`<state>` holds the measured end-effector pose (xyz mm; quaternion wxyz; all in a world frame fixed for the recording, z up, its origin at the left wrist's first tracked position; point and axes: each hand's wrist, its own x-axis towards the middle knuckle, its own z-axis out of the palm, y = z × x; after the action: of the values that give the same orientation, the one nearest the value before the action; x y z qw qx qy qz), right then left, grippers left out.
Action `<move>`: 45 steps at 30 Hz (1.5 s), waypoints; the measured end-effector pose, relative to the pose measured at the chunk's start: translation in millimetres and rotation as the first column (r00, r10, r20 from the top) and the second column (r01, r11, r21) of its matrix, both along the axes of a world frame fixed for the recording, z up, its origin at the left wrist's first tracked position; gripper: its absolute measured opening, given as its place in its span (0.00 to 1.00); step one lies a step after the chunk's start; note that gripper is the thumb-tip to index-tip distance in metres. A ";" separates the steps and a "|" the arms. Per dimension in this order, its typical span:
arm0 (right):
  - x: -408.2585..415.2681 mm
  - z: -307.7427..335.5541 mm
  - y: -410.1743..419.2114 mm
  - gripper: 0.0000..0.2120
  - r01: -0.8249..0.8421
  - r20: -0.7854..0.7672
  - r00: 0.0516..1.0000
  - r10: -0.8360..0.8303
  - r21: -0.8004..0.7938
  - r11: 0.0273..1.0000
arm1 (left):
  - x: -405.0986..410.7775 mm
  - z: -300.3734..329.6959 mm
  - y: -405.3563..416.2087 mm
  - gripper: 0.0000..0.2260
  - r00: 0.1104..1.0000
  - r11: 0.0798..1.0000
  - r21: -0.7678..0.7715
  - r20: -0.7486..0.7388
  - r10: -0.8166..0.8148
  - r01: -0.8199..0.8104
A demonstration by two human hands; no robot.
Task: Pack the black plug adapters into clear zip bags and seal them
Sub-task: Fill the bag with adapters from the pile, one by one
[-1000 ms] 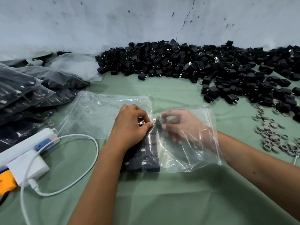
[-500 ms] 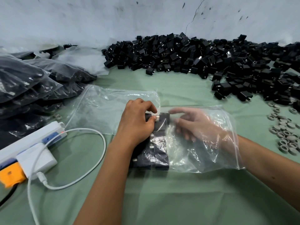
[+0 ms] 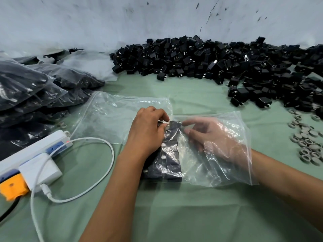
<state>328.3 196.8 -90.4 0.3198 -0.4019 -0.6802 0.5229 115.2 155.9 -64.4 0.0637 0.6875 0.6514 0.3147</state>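
A clear zip bag [image 3: 229, 165] lies on the green cloth in the middle. My right hand [image 3: 215, 137] is inside it up to the wrist, fingers spread and relaxed, fingertips near the rows of black plug adapters [image 3: 170, 154] stacked at the bag's left side. My left hand [image 3: 148, 131] rests on those rows from outside the bag and pinches the top adapter between thumb and fingers. A large heap of loose black adapters [image 3: 218, 62] lies along the far wall.
An empty clear bag [image 3: 111, 116] lies flat behind my left hand. Filled bags [image 3: 35, 88] are piled at the left. A white power strip [image 3: 33, 151] with a charger and cable [image 3: 104, 172] sits front left. Grey rings [image 3: 307, 142] are scattered at the right.
My right hand has slid a little away from the adapter rows inside the bag. My left hand keeps its pinch at the top of the rows. The camera shifted slightly.
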 end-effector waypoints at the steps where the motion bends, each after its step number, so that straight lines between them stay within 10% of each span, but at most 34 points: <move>1: -0.2 -0.3 -2.8 0.10 -0.003 -0.034 0.999 0.002 -0.022 1.000 | 0.0 0.0 0.2 0.05 1.000 1.000 0.001 -0.002 0.001 -0.001; 27: -4.7 2.2 -9.1 0.10 0.058 -0.035 0.997 -0.062 -0.094 0.994 | 3.6 4.1 0.5 0.04 0.995 0.997 -0.061 -0.098 0.034 -0.040; 35: -6.0 8.9 -17.7 0.11 -0.080 -0.207 0.976 0.062 -0.079 0.994 | 33.6 1.2 -11.2 0.34 0.966 0.968 -0.245 -0.233 -0.115 0.056; 39: 2.3 15.4 -1.4 0.13 -0.055 0.098 0.994 0.055 -0.008 0.998 | 43.0 -12.2 -15.6 0.41 0.942 0.947 -0.322 -0.311 -0.127 0.021; 45: 73.6 41.1 21.8 0.12 -0.326 0.163 0.914 0.372 -0.253 0.911 | 45.5 -17.0 -13.6 0.40 0.916 0.955 -0.296 -0.384 -0.115 -0.004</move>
<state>401.9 218.6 -49.3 0.1014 -0.3584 -0.7087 0.5991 160.6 142.2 -81.4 0.0398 0.7384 0.6698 0.0677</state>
